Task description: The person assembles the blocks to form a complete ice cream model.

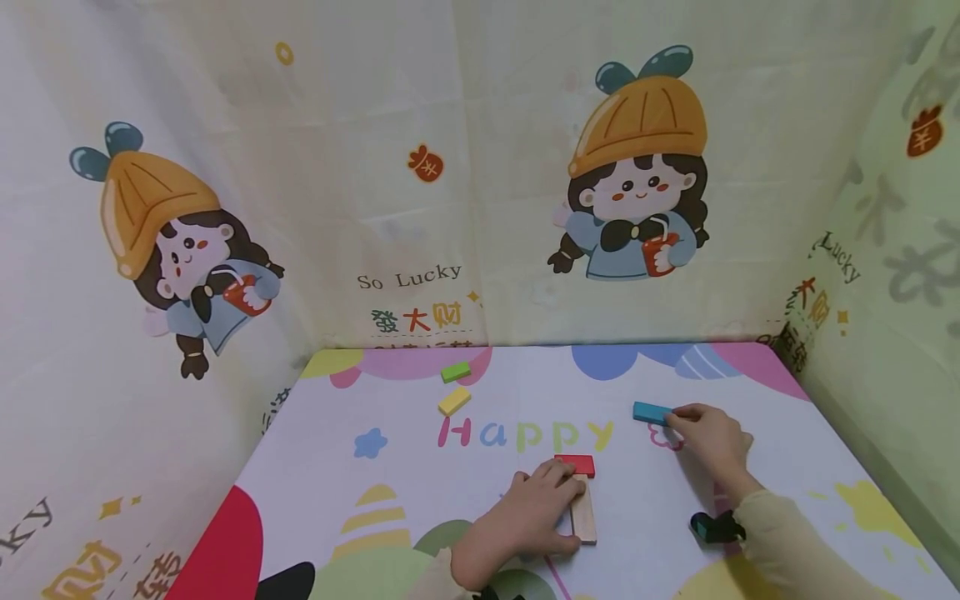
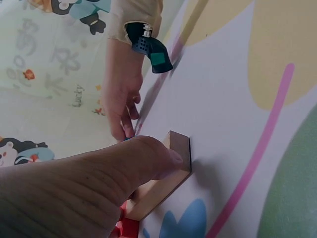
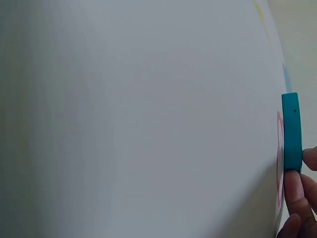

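Note:
A plain wooden block (image 1: 583, 510) lies on the table with a red block (image 1: 576, 465) set across its far end. My left hand (image 1: 525, 512) holds the wooden block; in the left wrist view the thumb (image 2: 153, 156) lies against its side. Some left fingertips reach the red block, though their exact contact is hidden. Farther right, my right hand (image 1: 712, 437) pinches the right end of a blue block (image 1: 651, 413). The right wrist view shows that blue block (image 3: 292, 131) with fingers at its lower end.
A green block (image 1: 455, 372) and a yellow block (image 1: 454, 402) lie toward the table's back left. The printed tabletop (image 1: 480, 467) meets patterned cloth walls (image 1: 517, 167) behind and at both sides. A dark wrist device (image 1: 716, 527) hangs by the right sleeve.

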Action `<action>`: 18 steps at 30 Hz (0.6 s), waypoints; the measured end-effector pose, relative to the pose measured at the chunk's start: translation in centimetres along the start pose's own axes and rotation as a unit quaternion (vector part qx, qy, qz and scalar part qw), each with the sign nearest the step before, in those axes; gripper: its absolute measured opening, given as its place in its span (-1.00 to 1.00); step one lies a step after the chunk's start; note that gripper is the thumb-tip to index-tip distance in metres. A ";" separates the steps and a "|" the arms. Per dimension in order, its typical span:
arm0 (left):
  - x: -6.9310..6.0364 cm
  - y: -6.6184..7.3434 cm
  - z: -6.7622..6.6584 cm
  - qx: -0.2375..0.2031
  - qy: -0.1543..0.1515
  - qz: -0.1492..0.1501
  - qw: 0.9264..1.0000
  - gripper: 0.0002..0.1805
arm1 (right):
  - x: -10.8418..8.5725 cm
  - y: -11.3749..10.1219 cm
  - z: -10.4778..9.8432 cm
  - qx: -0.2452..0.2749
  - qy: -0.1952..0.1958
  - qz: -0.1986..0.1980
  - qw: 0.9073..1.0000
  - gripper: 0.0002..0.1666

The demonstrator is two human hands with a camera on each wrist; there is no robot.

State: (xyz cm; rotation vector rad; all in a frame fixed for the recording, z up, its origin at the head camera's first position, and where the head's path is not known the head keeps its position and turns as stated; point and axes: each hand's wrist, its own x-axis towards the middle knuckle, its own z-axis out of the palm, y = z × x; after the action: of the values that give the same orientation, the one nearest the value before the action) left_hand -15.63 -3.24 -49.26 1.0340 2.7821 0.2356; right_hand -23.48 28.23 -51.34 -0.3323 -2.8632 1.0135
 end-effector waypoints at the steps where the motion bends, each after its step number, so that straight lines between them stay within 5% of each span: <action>1: 0.0 0.0 0.0 -0.001 -0.001 -0.001 1.000 -0.31 | 0.0 -0.2 0.1 0.001 -0.002 -0.001 1.000 -0.47; 18: 0.1 0.0 0.2 -0.001 -0.008 -0.008 1.000 -0.31 | -0.5 -2.3 1.8 0.008 -0.008 -0.008 1.000 -0.52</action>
State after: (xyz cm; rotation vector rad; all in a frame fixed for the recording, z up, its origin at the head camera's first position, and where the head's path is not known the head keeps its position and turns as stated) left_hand -15.67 -3.09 -49.44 1.0069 2.7746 0.2274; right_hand -23.66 25.28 -51.34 -0.2999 -2.8656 1.0401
